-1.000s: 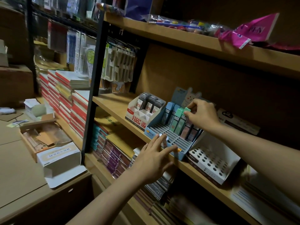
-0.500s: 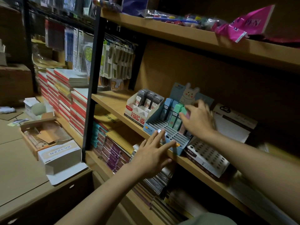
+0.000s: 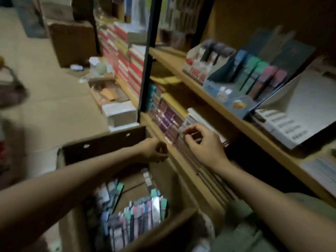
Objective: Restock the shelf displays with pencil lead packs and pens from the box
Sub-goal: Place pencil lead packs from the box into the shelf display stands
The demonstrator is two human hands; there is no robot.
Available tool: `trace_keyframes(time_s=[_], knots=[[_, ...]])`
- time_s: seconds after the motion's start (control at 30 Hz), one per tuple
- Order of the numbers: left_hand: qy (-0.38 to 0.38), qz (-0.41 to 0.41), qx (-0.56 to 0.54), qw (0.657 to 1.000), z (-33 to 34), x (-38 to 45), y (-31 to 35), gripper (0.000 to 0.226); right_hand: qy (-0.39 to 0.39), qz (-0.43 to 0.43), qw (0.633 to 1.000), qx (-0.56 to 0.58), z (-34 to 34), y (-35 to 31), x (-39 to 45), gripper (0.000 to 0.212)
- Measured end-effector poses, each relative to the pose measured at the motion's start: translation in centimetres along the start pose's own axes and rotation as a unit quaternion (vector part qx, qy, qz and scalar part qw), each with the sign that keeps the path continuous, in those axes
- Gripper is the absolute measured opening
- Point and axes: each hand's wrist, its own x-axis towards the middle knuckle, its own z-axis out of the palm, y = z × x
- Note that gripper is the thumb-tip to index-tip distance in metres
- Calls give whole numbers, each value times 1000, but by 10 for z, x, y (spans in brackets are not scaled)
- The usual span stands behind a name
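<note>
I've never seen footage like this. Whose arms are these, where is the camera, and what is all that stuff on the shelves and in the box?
There is no machine here: the arms belong to a person wearing a camera on the head, so you look down along them. The picture is blurred by movement. Below stands an open cardboard box with packaged pens and lead packs upright inside. On the wooden shelf sits a blue display tray holding coloured lead packs, beside a white holed display stand. The left hand and right hand hang over the box with curled fingers; whether either grip holds anything is too blurred to tell.
</note>
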Motion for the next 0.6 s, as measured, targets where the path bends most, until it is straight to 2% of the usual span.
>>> trace_keyframes(time_s=[0.13, 0.2, 0.27, 0.33, 0.5, 0.6], knots=[[-83, -180, 0, 980, 50, -51, -68, 15, -166, 66, 984, 0, 75, 39, -35, 20], [-111, -243, 7, 964, 76, -72, -94, 19, -232, 105, 967, 3, 106, 55, -45, 22], [-108, -276, 13, 955, 99, -86, -114, 23, -283, 145, 948, -3, 132, 69, -49, 19], [-88, -304, -30, 948, 121, -90, -128, 28, -329, 164, 930, -28, 155, 82, -49, 19], [-57, -332, -80, 938, 158, -71, -139, 41, -479, 146, 858, -115, 197, 105, -51, 40], [-89, -332, -45, 938, 169, -59, -147, 42, -543, 127, 812, -174, 214, 115, -55, 57]])
